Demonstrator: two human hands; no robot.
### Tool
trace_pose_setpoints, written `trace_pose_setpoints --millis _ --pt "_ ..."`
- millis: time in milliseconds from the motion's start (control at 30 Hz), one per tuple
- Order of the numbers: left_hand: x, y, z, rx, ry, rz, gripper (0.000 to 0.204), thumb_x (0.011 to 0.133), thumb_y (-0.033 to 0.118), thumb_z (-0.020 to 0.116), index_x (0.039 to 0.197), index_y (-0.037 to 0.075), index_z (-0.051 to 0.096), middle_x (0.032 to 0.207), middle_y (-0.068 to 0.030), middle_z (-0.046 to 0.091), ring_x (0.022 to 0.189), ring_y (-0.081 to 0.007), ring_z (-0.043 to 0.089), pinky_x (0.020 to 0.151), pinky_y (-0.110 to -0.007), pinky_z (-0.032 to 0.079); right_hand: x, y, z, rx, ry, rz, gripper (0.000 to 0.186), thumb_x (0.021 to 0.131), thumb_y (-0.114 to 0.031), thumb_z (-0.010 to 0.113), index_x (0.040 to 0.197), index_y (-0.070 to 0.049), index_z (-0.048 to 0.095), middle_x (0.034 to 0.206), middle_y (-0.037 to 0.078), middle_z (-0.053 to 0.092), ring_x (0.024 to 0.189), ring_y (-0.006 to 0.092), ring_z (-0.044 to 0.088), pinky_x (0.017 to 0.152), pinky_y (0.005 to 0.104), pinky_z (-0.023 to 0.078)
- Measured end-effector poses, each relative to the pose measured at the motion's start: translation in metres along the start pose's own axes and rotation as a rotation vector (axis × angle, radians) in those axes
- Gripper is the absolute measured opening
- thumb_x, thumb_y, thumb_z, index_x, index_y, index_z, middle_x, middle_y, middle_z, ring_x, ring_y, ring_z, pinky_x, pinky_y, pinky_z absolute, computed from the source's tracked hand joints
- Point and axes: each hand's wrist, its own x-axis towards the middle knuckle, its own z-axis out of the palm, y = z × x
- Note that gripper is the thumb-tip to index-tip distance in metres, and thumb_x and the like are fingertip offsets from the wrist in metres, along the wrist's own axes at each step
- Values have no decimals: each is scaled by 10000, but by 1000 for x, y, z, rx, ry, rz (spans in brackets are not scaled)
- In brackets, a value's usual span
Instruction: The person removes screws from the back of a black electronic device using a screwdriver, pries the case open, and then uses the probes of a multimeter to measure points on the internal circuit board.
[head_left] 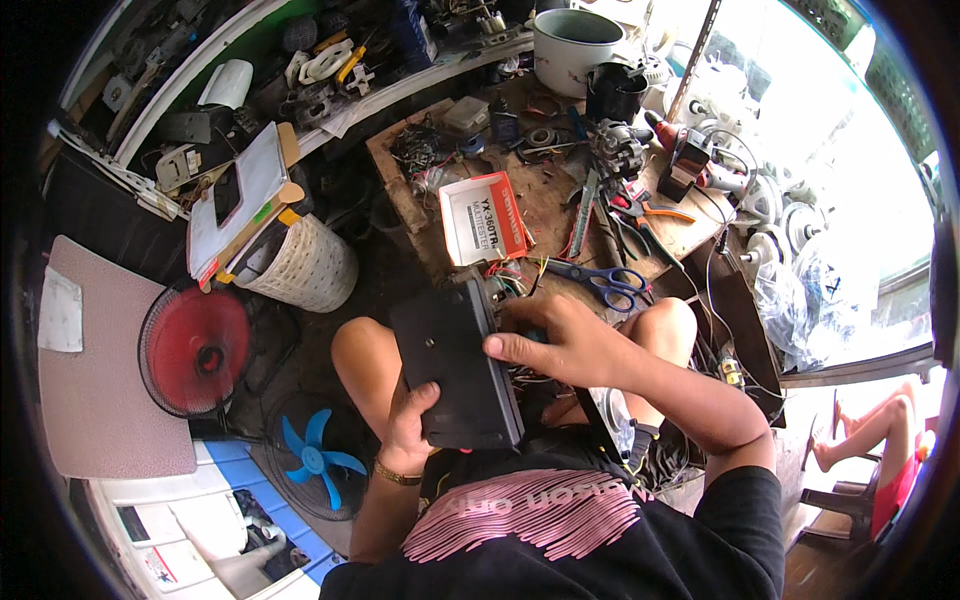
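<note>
- Left hand [408, 425] under the black box [455, 365], fingers curled shut round its lower left corner, thumb pressed on the flat face.
- Right hand [555, 345] reaching across from the right, fingers bent over the box's right edge, thumb lying on the top rim; gripping, fingertips hidden behind the edge.
- Box held tilted over the lap, between the two bare knees, long side running up and down.
- Coloured wires [510, 275] spilling out at the box's upper right, just below the red-and-white carton [483, 218].
- Carton lying open on the wooden surface [545, 200], near its front edge.
- Blue scissors [600, 282] flat on the surface just right of the wires, very near the right knuckles.
- Pliers with orange handles [650, 215] and more tools further back, crowding the right half of the surface.
- White pot [572, 48] at the far end, well apart from the hands.
- Left of the left knee: white basket [305, 265], red fan grille [195, 348] and a blue fan blade [315, 455] on the floor, all close by.
- Open room scarce: only the dark strip of floor between basket and knee, and the small gap above the box before the surface edge.
- Another person's legs [865, 425] at far right, well apart.
</note>
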Motion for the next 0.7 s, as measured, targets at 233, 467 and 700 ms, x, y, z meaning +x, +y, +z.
trace_pose_setpoints --millis 233,467,700 --pt "-17 1 3 214 6 -63 744 799 171 695 1399 -18 298 1307 -165 501 1177 -258 551 975 -383 493 1 12 7 -19 -1 -19 546 883 -522 567 838 17 644 665 215 606 676 380 629 647 450 484" --pt "-31 3 -6 279 0 -102 784 761 184 719 1396 -13 304 1298 -143 506 1157 -237 551 972 -364 480 -15 6 19 125 -144 110 453 892 -428 584 849 18 651 625 205 570 615 324 612 600 422 462" --pt "-25 2 1 232 33 -123 829 744 181 723 1429 33 281 1297 -123 496 1210 -207 489 1024 -353 401 -30 28 39 242 -118 96 423 885 -408 600 857 12 642 596 187 545 546 318 552 555 414 428"
